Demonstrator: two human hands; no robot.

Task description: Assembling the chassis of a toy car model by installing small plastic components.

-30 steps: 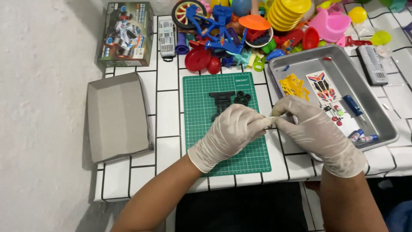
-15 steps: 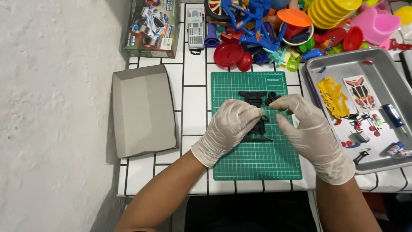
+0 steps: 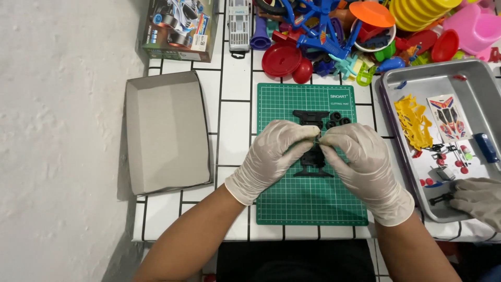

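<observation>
At the near-centre of the green cutting mat [image 3: 292, 193], left hand [image 3: 276, 154] & right hand [image 3: 360, 162], both gloved, meet fingertip to fingertip, pinching a tiny part too small to identify, just above the black toy chassis [image 3: 313, 159]. Chassis looks light, stiff, thin plastic w/ snappable tabs; best gripped by its side rails. Beyond: small black wheels [image 3: 336, 121]. Far right: metal tray [image 3: 472, 73].

Bare white tiled bench [image 3: 232, 130] lies open between the empty grey cardboard box lid [image 3: 164, 133] and the green cutting mat [image 3: 308, 156]. A heap of coloured plastic toys [image 3: 355, 36] blocks the far edge; a grey metal tray [image 3: 464, 78] and another person's gloved hand [image 3: 477, 198] close the right.
</observation>
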